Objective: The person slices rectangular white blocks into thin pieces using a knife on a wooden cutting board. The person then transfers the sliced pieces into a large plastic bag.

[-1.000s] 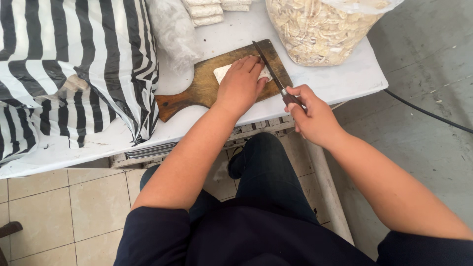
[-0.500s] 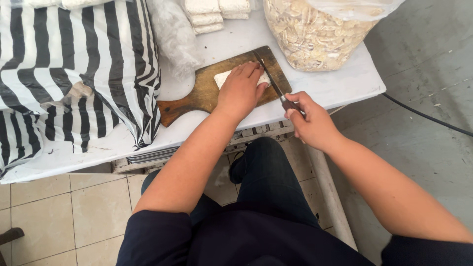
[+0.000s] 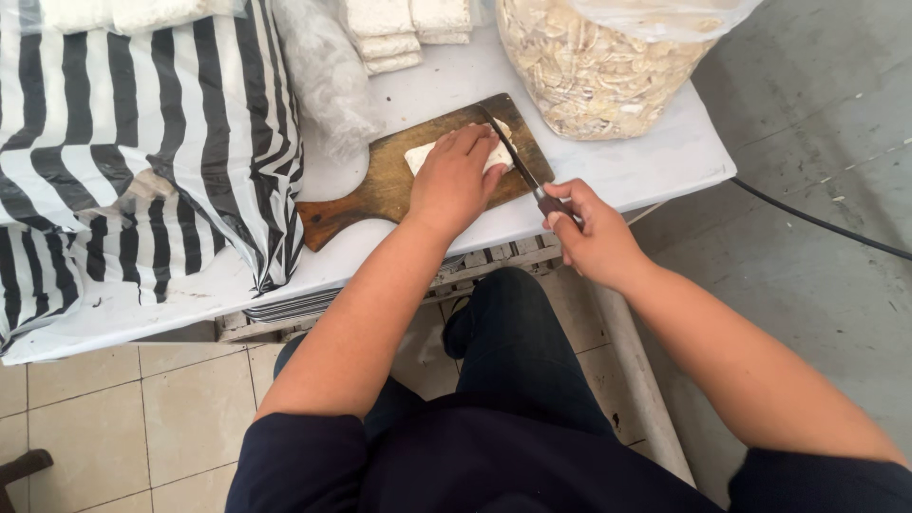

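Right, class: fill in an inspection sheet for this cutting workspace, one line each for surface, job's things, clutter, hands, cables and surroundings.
Surface: white table, partly covered by bags.
Job's things: wooden cutting board carrying a pale white block; knife with its blade on the block.
Clutter: black-and-white striped bag; clear bag of pale chips; stacked white blocks; crumpled clear plastic.
Hands: left hand pressing flat on the block; right hand gripping the knife handle.
Cables: one black cable across the grey floor.
Surroundings: grey concrete floor on the right, beige tiled floor on the left.
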